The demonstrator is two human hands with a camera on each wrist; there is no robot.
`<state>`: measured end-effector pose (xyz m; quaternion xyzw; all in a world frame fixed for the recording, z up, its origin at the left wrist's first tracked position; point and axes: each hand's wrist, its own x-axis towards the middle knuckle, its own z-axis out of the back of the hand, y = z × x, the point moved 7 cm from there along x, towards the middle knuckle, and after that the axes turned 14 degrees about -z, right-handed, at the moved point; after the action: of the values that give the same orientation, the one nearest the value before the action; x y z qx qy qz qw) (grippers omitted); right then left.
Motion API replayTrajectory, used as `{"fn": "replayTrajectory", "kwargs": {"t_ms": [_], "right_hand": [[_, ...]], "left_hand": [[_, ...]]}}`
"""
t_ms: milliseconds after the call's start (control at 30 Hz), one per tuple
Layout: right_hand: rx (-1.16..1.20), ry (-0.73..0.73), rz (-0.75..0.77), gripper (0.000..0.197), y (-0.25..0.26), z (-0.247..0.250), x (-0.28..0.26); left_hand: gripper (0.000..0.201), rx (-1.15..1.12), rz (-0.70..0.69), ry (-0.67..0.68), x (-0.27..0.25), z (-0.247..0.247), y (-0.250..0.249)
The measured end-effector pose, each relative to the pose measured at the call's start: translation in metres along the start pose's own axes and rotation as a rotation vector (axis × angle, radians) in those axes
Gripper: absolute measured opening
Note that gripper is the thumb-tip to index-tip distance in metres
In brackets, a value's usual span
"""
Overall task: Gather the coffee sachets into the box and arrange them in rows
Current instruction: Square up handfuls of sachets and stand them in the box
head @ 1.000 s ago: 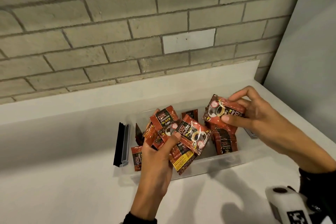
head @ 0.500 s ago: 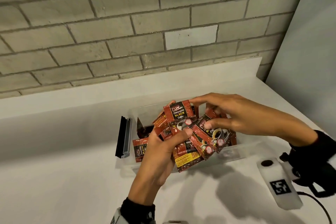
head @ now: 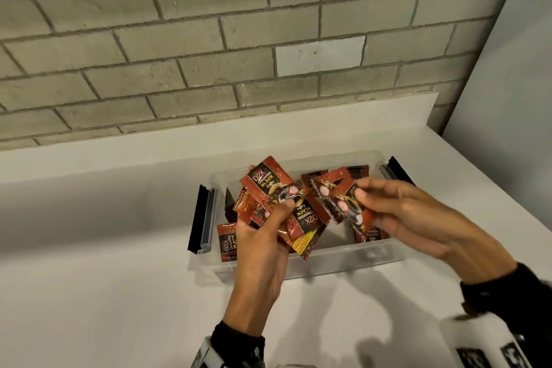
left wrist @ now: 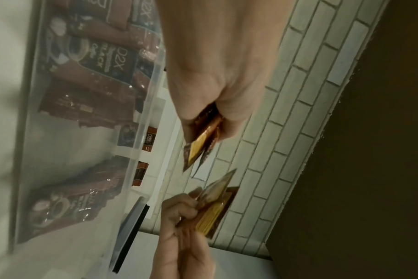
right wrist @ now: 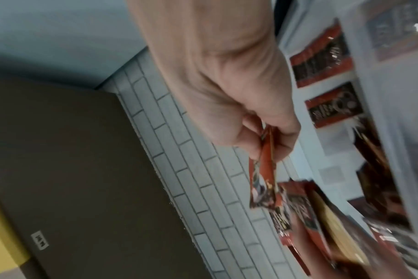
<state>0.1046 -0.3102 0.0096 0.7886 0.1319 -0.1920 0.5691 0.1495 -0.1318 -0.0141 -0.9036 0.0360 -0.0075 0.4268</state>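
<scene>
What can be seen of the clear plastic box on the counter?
The clear plastic box is a shallow, see-through rectangular tub standing open on the white counter below the brick wall. Black-and-grey latch clips hang at its left end and right end. Red coffee sachets lie jumbled inside, not in rows. The left hand and right hand each hold sachets above it; neither plainly touches it.

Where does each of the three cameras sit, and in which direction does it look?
Head: above, looking forward and down at the clear box; left hand and right hand both show, holding sachets.
Left wrist: along the left hand toward the brick wall; the right hand shows too.
Right wrist: along the right hand, same wall.
All three show the box.
</scene>
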Motion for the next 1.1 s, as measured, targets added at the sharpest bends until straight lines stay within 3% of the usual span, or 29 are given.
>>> {"fn": "replayTrajectory", "kwargs": {"t_ms": [133, 300, 500, 733, 900, 1100], "right_hand": [[0.182, 0.036, -0.078, 0.029, -0.028, -0.016, 0.007], [0.153, 0.017, -0.018, 0.021, -0.037, -0.038, 0.012], [0.153, -0.034, 0.002, 0.022, -0.037, -0.039, 0.015], [0.207, -0.109, 0.046, 0.02, -0.038, -0.039, 0.015], [0.261, -0.161, 0.068, 0.02, -0.038, -0.032, 0.017], [0.297, -0.084, 0.028, 0.026, -0.013, -0.019, 0.016]], "left_hand": [[0.06, -0.067, -0.101, -0.076, 0.001, -0.002, 0.001], [0.042, -0.073, -0.114, -0.143, -0.001, -0.008, 0.011], [0.027, -0.104, -0.126, -0.072, -0.005, -0.015, 0.006], [0.053, -0.072, -0.251, -0.068, -0.003, -0.013, 0.002], [0.043, -0.042, -0.213, -0.158, -0.003, -0.005, 0.009], [0.034, 0.102, -0.132, -0.205, 0.004, 0.012, 0.01]]}}
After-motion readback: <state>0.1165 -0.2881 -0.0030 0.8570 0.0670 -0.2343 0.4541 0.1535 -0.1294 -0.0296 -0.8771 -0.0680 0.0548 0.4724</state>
